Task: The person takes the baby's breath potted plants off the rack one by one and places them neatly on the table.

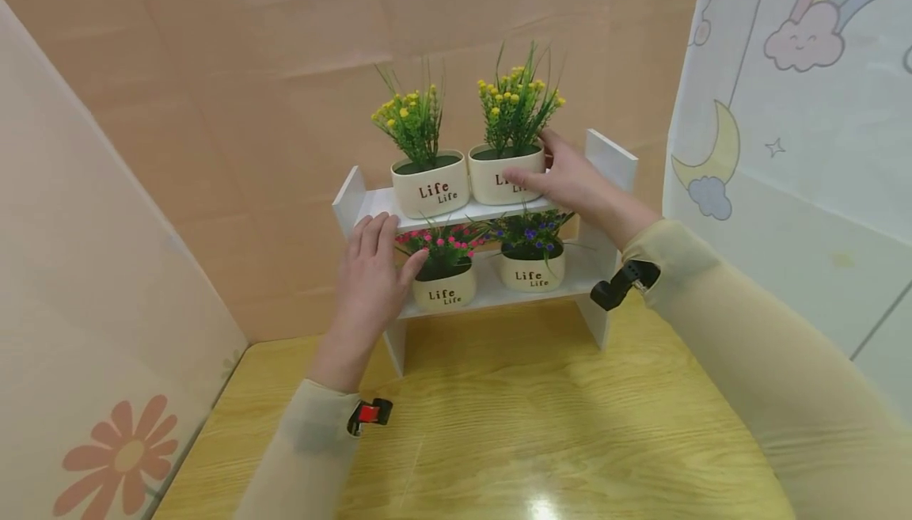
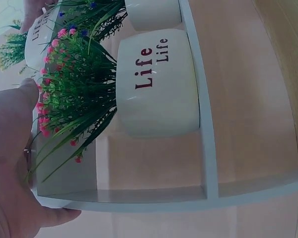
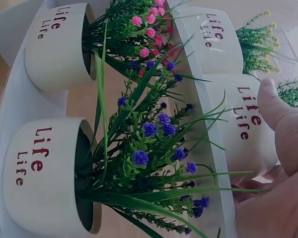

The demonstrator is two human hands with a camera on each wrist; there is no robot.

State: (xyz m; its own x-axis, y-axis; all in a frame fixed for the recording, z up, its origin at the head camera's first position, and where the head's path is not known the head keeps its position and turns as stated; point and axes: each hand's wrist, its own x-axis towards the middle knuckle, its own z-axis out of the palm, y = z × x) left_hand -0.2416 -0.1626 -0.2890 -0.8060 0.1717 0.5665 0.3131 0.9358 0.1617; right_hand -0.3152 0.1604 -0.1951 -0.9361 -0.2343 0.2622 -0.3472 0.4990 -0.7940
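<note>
Up top, right flowerpot [image 1: 502, 165] — in right hand [image 1: 572, 180]

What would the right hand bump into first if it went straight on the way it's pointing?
Probably the upper right flowerpot, which the right hand seems to touch; beyond it stands the upper left flowerpot.

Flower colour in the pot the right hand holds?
Yellow flowers, clearest in the head view.

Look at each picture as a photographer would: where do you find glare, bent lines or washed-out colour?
Head view: white glare on the table, at the bottom edge; left wrist view: the shelf looks bowed and bluish-grey; right wrist view: the yellow flowers look pale, the blue flowers more vivid.
</note>
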